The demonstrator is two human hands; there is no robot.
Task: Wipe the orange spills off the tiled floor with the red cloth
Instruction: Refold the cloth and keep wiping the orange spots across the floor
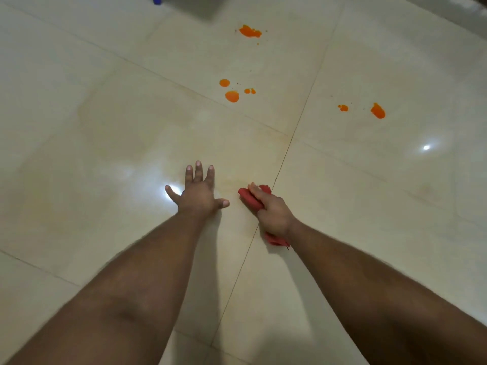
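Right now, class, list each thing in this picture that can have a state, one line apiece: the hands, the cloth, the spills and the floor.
Left hand: open, fingers spread, palm flat on the floor.
Right hand: closed around the cloth.
Crumpled red cloth: bunched, pressed to the floor, short of every spill.
Orange liquid spills: unwiped, in three separate patches ahead of the hands.
Glossy cream tiled floor: shiny, faintly smeared near the hands.

Left hand (pixel 197 196) flat on tiled floor (pixel 105 127), right hand (pixel 271 210) gripping red cloth (pixel 250 197), orange spills (pixel 232 96) beyond
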